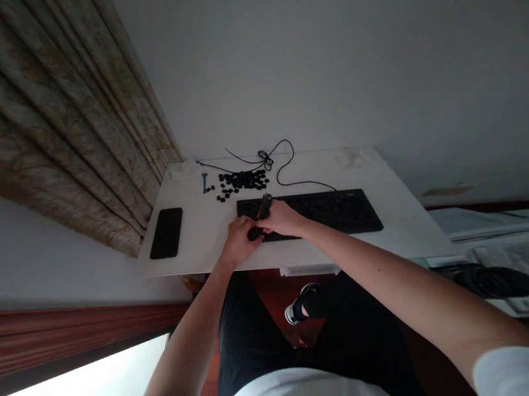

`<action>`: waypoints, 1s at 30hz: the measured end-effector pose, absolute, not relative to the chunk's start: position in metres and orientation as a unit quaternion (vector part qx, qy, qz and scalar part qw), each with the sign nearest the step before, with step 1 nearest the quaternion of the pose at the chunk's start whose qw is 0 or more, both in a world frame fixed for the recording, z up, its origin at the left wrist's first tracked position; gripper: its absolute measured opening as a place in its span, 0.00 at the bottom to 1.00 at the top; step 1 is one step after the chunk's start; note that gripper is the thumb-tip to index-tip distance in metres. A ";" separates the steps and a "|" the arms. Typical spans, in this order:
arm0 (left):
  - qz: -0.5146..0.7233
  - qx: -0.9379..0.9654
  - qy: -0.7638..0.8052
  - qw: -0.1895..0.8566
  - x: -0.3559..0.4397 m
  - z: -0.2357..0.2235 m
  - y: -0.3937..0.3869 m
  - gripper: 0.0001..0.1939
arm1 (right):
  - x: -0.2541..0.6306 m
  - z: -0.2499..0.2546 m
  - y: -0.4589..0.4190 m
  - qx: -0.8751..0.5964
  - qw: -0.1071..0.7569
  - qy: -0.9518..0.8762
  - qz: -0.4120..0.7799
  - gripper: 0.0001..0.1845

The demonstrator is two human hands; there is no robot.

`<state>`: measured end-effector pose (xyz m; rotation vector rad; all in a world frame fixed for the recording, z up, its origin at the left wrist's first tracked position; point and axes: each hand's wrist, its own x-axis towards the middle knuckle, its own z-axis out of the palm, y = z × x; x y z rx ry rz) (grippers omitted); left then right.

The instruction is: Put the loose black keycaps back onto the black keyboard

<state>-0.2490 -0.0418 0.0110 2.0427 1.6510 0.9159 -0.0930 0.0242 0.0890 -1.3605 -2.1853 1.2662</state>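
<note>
A black keyboard (333,211) lies along the front of the white desk, its left end partly covered by my hands. My right hand (282,217) is closed around a short black handle-like tool (264,206), tilted over the keyboard's left part; its kind does not show clearly. Beside it, my left hand (241,239) is closed at the keyboard's front left corner, fingertips against a small dark thing (253,233) that I cannot make out. Behind the keyboard lies a pile of loose black keycaps (243,180), with several scattered to the left.
A small blue tool (205,183) lies left of the keycaps. A black phone (167,234) rests at the desk's left side. The keyboard's black cable (265,158) loops along the back by the wall. A patterned curtain (65,107) hangs at the left, near the desk (400,207).
</note>
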 end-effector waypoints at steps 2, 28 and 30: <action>0.318 0.725 0.585 0.179 -0.249 0.011 -0.042 0.10 | -0.096 0.091 0.025 -0.468 0.124 -0.779 0.399 0.03; 0.191 0.776 0.588 0.124 -0.245 0.006 -0.040 0.17 | -0.093 0.100 0.022 -0.383 0.123 -0.847 0.349 0.05; 0.195 0.775 0.586 0.130 -0.246 0.005 -0.040 0.17 | -0.094 0.099 0.023 -0.395 0.113 -0.844 0.343 0.06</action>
